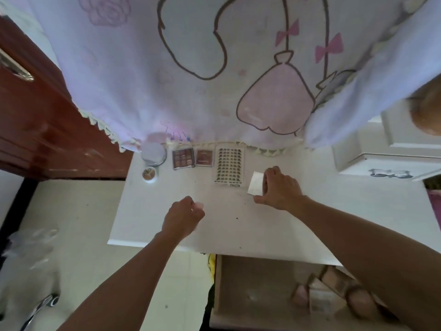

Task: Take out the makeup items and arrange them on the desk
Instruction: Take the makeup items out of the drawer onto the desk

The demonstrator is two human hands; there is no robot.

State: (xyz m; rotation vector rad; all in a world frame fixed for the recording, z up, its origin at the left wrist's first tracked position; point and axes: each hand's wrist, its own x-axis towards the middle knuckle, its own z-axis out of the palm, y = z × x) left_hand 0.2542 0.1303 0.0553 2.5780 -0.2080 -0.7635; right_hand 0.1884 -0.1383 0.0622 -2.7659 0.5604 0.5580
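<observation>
Left forearm (114, 283) crosses the near edge of the white desk (148, 211). The left hand (183, 217) hovers over its bare middle with fingers curled. A pale pink speck shows at the fingertips, but I cannot tell whether it holds anything.

Along the far edge runs a row. A round metal tin (153, 154) stands at the far left corner with a smaller jar (149, 174) just in front. Next come a square eyeshadow palette (183, 158), a smaller glossy compact (204, 158) and a flat clear card (229, 167) of small dark pieces in rows.

Just beside the card lies a thin white packet (255, 183). The right hand (280, 187) grips its right edge under bent fingers, thumb spread on the desk. The packet looks light and slick, so it may skid or land crooked on release, and a leftward nudge would push the card out of line. The soft fringed cloth (191, 68) hanging at the far edge could catch the row.

Below the near right corner, an open drawer (250, 295) holds more items.
</observation>
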